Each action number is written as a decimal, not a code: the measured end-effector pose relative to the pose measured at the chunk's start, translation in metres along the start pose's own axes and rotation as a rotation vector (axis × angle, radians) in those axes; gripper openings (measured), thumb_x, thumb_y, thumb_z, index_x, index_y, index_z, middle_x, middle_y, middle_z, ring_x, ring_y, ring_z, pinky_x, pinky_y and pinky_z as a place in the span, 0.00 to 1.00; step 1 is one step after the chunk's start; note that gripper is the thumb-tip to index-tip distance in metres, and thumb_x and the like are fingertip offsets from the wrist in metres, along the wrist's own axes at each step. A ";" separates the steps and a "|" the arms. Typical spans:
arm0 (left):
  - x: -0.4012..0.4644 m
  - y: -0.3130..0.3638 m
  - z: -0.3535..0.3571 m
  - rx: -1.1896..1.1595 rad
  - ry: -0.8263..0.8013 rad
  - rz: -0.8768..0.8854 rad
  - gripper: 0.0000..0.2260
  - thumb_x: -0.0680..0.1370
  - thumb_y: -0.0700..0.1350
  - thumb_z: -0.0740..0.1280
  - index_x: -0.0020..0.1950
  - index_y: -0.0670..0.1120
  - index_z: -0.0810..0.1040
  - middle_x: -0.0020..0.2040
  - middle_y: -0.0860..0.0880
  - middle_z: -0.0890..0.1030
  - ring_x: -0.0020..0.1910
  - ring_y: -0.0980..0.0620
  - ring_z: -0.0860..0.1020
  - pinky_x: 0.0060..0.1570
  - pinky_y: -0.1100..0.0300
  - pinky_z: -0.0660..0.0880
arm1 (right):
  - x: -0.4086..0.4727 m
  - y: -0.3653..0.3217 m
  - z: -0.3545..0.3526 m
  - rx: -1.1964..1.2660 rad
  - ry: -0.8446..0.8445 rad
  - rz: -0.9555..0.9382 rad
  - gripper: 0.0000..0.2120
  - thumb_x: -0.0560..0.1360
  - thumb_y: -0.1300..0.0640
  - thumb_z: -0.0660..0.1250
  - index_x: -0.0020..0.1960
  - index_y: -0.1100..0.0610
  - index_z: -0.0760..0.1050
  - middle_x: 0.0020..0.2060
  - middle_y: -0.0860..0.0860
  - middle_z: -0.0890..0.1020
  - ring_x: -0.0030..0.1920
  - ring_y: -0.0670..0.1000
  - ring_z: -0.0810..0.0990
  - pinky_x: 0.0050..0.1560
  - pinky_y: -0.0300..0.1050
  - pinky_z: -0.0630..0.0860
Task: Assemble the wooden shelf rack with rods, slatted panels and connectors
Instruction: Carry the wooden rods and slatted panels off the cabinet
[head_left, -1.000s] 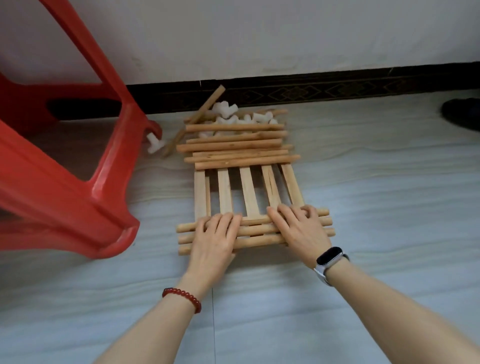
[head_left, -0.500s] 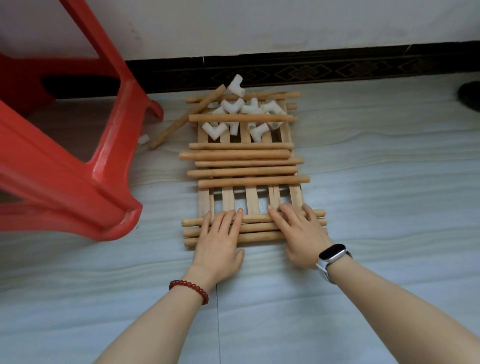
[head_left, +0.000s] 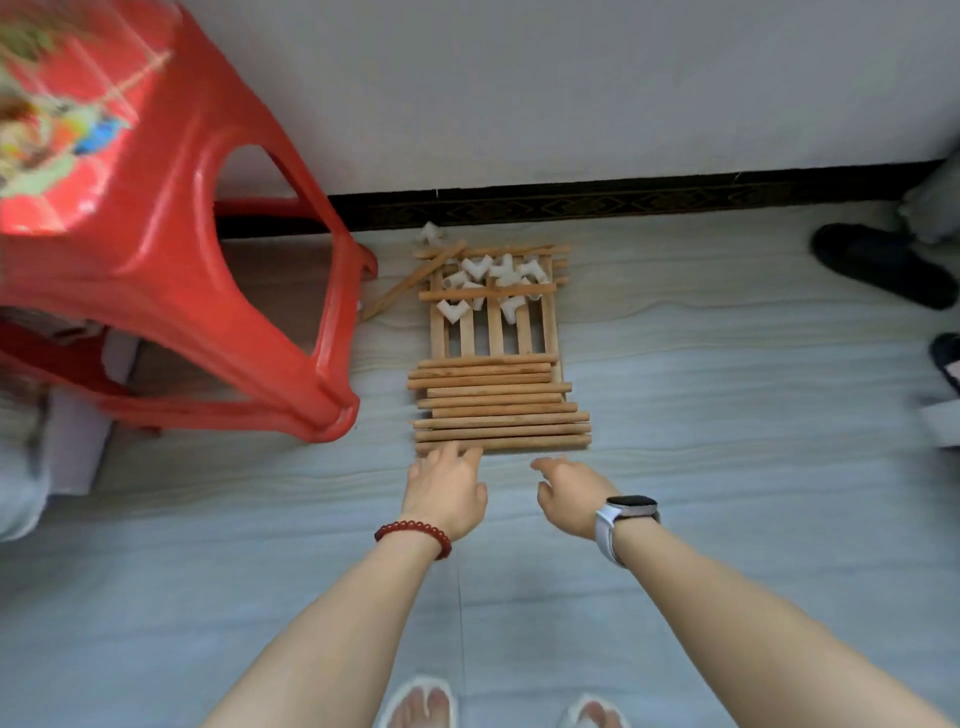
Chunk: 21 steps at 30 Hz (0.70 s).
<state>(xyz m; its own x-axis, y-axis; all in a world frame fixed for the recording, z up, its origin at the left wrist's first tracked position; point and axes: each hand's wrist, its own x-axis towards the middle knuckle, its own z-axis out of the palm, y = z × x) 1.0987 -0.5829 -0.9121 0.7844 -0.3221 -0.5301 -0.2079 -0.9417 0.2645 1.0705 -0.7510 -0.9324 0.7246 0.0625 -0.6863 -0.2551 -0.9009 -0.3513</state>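
Rods (head_left: 498, 405) lie across the slatted panel (head_left: 493, 332), connectors (head_left: 493, 283) behind, stool (head_left: 171, 270) left

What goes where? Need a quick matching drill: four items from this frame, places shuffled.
1. white connectors
2. wooden rods
3. red plastic stool
4. black slipper

A. floor, far right
B. stacked across the slatted panel's near end
C. left of the panel
D. heaped on the panel's far end

Pairs: 1-D, 2-B, 3-C, 4-A
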 end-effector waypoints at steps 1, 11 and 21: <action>-0.019 0.004 -0.018 -0.027 0.011 0.000 0.20 0.79 0.47 0.57 0.71 0.47 0.64 0.69 0.47 0.66 0.68 0.45 0.65 0.66 0.52 0.62 | -0.021 -0.012 -0.012 0.029 0.000 0.009 0.22 0.79 0.57 0.52 0.72 0.54 0.63 0.68 0.56 0.71 0.63 0.57 0.72 0.56 0.47 0.72; -0.229 0.031 -0.304 -0.319 0.469 -0.039 0.16 0.79 0.45 0.60 0.66 0.45 0.73 0.63 0.48 0.75 0.63 0.48 0.71 0.60 0.55 0.67 | -0.242 -0.212 -0.230 0.160 0.150 -0.273 0.16 0.80 0.58 0.52 0.63 0.57 0.74 0.55 0.55 0.81 0.54 0.53 0.79 0.51 0.42 0.73; -0.491 -0.061 -0.487 -0.639 0.971 -0.378 0.14 0.78 0.42 0.63 0.63 0.44 0.76 0.58 0.46 0.78 0.58 0.49 0.76 0.60 0.61 0.67 | -0.426 -0.472 -0.317 -0.021 0.157 -0.723 0.16 0.78 0.61 0.53 0.57 0.62 0.77 0.53 0.57 0.81 0.53 0.57 0.79 0.53 0.46 0.75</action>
<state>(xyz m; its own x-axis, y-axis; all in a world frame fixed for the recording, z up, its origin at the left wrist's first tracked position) 1.0108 -0.3202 -0.2753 0.9005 0.4255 0.0900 0.2379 -0.6552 0.7170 1.0851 -0.4886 -0.2720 0.7909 0.5824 -0.1881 0.3316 -0.6662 -0.6680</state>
